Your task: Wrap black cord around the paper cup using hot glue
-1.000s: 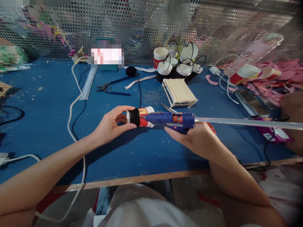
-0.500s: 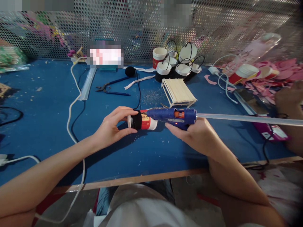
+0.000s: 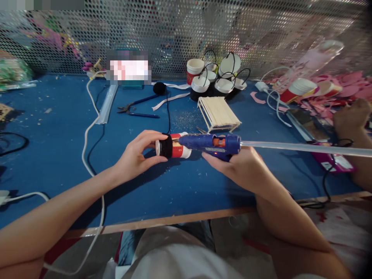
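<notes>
My left hand (image 3: 145, 149) grips the base end of a red and white paper cup (image 3: 185, 151) that lies on its side. Black yarn (image 3: 166, 146) is wound round the part of the cup near my fingers. A strand leads from it up to a black yarn ball (image 3: 159, 88). In my right hand (image 3: 241, 164) is a blue hot glue gun (image 3: 200, 142), its small light lit orange. The nozzle points left, at the edge of the yarn; whether it touches is hard to make out. A long clear glue stick (image 3: 296, 147) sticks out of its back.
Behind the cup stand a small wooden-stick rack (image 3: 221, 112) and several yarn-wrapped cups (image 3: 200, 85) with black handles. Pliers (image 3: 130, 108), spare glue sticks (image 3: 107, 104) and a white cable (image 3: 86, 143) lie left. At right are a phone (image 3: 308, 124), pink scraps (image 3: 325, 100) and another person's arm (image 3: 360, 143).
The cup and glue gun have shifted very slightly left, and the cup seems turned a little in my left hand. Both hands keep their grips.
</notes>
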Available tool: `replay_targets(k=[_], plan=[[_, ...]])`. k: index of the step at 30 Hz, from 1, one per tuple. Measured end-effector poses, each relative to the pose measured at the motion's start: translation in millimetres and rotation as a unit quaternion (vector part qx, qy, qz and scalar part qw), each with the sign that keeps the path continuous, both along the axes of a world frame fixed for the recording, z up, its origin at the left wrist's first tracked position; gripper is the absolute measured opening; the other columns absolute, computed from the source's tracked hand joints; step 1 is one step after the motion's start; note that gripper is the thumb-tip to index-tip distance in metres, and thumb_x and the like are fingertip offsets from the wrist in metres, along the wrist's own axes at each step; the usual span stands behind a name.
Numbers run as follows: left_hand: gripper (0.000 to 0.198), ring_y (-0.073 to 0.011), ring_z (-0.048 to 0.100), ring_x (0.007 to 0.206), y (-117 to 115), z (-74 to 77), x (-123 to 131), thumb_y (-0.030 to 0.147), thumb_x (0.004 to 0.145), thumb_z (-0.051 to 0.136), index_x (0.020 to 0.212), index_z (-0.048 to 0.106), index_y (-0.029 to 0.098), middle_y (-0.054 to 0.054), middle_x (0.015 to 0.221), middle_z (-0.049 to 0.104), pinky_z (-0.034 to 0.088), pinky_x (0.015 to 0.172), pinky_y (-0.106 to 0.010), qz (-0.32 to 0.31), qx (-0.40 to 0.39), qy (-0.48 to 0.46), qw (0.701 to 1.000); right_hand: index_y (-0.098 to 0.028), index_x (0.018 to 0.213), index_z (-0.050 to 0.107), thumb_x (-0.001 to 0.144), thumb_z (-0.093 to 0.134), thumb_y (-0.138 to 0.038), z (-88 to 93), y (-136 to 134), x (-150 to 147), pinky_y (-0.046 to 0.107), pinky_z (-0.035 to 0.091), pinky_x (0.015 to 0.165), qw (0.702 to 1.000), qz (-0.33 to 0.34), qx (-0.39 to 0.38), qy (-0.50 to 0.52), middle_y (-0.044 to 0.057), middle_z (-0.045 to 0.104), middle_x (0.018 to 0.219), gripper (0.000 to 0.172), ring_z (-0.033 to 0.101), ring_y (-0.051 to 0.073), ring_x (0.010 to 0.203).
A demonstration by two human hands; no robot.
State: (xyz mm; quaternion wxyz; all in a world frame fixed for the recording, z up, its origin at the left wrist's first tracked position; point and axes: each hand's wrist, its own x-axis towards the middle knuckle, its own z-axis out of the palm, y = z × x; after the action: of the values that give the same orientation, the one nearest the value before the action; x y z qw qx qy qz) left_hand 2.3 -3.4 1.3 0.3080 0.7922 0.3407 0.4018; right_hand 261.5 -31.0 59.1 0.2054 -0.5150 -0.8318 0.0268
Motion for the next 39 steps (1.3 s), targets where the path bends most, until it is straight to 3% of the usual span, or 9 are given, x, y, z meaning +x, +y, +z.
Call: replay_targets(k=[3, 7, 14, 21, 27, 36, 39], plan=[[0.047, -0.0228, 0.056, 0.106, 0.8, -1.2, -0.3, 0.023, 0.073, 0.070, 0.117, 0.053, 0.023, -0.010, 0.116, 0.051, 0.052, 0.088, -0.042, 0.005, -0.029, -0.025, 0.999, -0.017, 0.082, 0.066, 0.080, 0.050, -0.040, -2.5, -4.2, 1.3, 0.025, 0.038, 0.044, 0.999, -0.037, -0.021, 0.012, 0.002, 0.058, 0.054, 0.028, 0.052, 0.014, 0.045], [0.047, -0.0231, 0.055, 0.107, 1.6, -1.1, -0.5, 0.024, 0.073, 0.069, 0.117, 0.053, 0.023, -0.010, 0.116, 0.052, 0.052, 0.088, -0.042, 0.007, -0.019, -0.020, 1.000, -0.016, 0.084, 0.067, 0.080, 0.050, -0.042, -6.8, -4.1, 4.6, 0.025, 0.038, 0.046, 0.999, -0.032, -0.025, 0.008, 0.002, 0.059, 0.055, 0.031, 0.053, 0.014, 0.048], [0.039, -0.0241, 0.053, 0.111, -0.7, 3.4, -1.1, 0.024, 0.078, 0.066, 0.114, 0.052, 0.021, -0.013, 0.121, 0.051, 0.048, 0.092, -0.043, 0.014, 0.151, 0.114, 0.982, -0.020, 0.088, 0.072, 0.083, 0.045, -0.025, -8.8, 6.0, 14.3, 0.028, 0.033, 0.048, 0.992, 0.060, 0.051, -0.102, 0.002, 0.055, 0.051, 0.028, 0.046, 0.015, 0.046], [0.035, -0.0214, 0.050, 0.114, -4.4, 4.3, 0.0, 0.012, 0.082, 0.057, 0.114, 0.049, 0.023, -0.012, 0.126, 0.045, 0.050, 0.091, -0.039, -0.013, 0.183, 0.140, 0.973, -0.016, 0.076, 0.069, 0.080, 0.050, -0.033, 0.5, 6.3, 3.9, 0.027, 0.031, 0.042, 0.999, 0.010, -0.033, -0.006, 0.000, 0.044, 0.042, 0.026, 0.040, 0.013, 0.041], [0.037, -0.0236, 0.048, 0.117, -3.9, 2.7, -1.3, 0.011, 0.083, 0.055, 0.117, 0.048, 0.025, -0.011, 0.130, 0.044, 0.049, 0.093, -0.043, -0.018, 0.204, 0.162, 0.965, -0.017, 0.074, 0.064, 0.076, 0.052, -0.032, 2.6, 7.9, 0.7, 0.026, 0.039, 0.045, 0.989, -0.036, -0.083, 0.115, 0.000, 0.055, 0.051, 0.020, 0.048, 0.013, 0.046], [0.035, -0.0237, 0.050, 0.115, -3.7, 3.5, -0.6, 0.012, 0.083, 0.055, 0.115, 0.049, 0.025, -0.011, 0.128, 0.045, 0.050, 0.092, -0.044, -0.008, 0.218, 0.169, 0.961, -0.019, 0.070, 0.063, 0.077, 0.052, -0.031, 6.2, 6.0, -0.1, 0.026, 0.040, 0.044, 0.992, -0.030, -0.087, 0.087, -0.001, 0.052, 0.046, 0.018, 0.050, 0.014, 0.045], [0.035, -0.0237, 0.050, 0.115, -3.6, 3.7, -0.3, 0.011, 0.083, 0.055, 0.114, 0.049, 0.024, -0.012, 0.128, 0.045, 0.050, 0.091, -0.043, -0.011, 0.222, 0.166, 0.961, -0.020, 0.065, 0.059, 0.076, 0.056, -0.030, 6.9, 6.9, -0.3, 0.024, 0.042, 0.046, 0.986, -0.046, -0.099, 0.123, 0.000, 0.058, 0.052, 0.015, 0.053, 0.013, 0.047]])
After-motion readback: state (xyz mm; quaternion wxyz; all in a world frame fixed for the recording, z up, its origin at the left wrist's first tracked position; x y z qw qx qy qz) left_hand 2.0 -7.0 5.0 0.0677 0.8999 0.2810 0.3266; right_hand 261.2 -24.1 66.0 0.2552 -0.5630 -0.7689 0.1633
